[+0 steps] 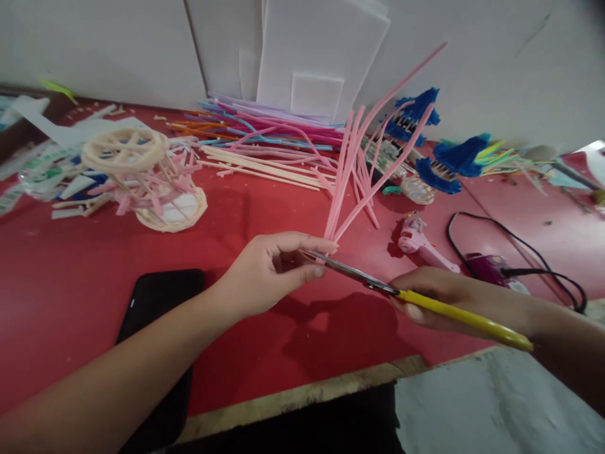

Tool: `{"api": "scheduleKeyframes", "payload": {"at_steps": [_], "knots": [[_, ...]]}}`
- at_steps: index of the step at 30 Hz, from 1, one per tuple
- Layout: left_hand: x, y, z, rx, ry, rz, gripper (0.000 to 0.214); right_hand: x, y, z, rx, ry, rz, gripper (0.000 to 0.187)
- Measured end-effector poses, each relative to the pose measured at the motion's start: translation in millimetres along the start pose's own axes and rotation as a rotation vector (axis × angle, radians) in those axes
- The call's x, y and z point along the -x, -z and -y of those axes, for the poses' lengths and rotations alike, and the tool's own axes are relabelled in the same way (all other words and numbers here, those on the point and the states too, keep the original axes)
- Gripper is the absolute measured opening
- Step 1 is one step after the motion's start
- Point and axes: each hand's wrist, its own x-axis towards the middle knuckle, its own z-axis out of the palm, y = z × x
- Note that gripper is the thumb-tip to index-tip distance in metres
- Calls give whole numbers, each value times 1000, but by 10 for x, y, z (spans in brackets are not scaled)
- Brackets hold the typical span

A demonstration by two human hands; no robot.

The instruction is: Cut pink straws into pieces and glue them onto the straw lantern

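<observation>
My left hand [265, 271] pinches the lower ends of a bunch of pink pipe cleaners [344, 173] between thumb and fingers. Their stems fan upward and to the right above the table. My right hand [435, 296] is wrapped around a pair of yellow-handled scissors [425, 301], seen nearly edge-on. The metal blades point left and reach the pipe cleaners' lower ends at my left fingertips. Whether the blades have closed on the stems, I cannot tell.
Behind lie a pile of coloured pipe cleaners [283, 135] and thin wooden sticks [259, 169]. A wheel-like stick model [125, 151] stands left, a black phone [161, 302] nearer me. On the right are a pink glue gun [425, 247], a corded purple device [489, 271] and blue claw clips [449, 164].
</observation>
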Motion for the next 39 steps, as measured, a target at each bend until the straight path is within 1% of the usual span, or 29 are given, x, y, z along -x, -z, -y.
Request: {"api": "scheduleKeyframes", "payload": {"at_steps": [1,3,4,6,9,15,18,20,22,25,28,31,33,39], "knots": [[3,0,-3,-3,-3,1,21,-1,8,6,-27,-6,36,54],[6,2,-5,-8,-10,4,21,-7,23,13,-100,-50,198,54],[7,3,-5,-9,-13,7,21,-9,30,14,-119,-75,240,54],[5,5,-5,-13,-16,9,20,-12,36,11,-117,-113,277,55],[-1,5,-8,-32,-14,3,19,-9,21,6,-50,-111,242,54],[-13,2,-17,-41,-5,-5,19,-34,-69,13,151,-122,86,49],[-18,-6,-15,-18,-2,2,17,-62,-111,9,257,-85,11,49],[-18,-11,-14,-13,4,0,17,-72,-130,-4,316,-55,-14,49],[-14,-12,-18,-16,12,-8,18,-72,-135,-22,348,-38,-4,49],[-1,-9,-33,-20,37,-7,20,-59,-109,-42,335,-28,58,47],[12,-1,-45,-21,72,16,22,-44,-59,-45,256,-20,136,48],[13,6,-38,-44,94,30,24,-44,-24,-42,162,-30,192,55],[9,9,-28,-62,104,28,25,-48,-18,-45,137,-40,203,56],[-3,15,-5,-43,116,22,26,-47,-29,-99,158,-25,184,49]]}}
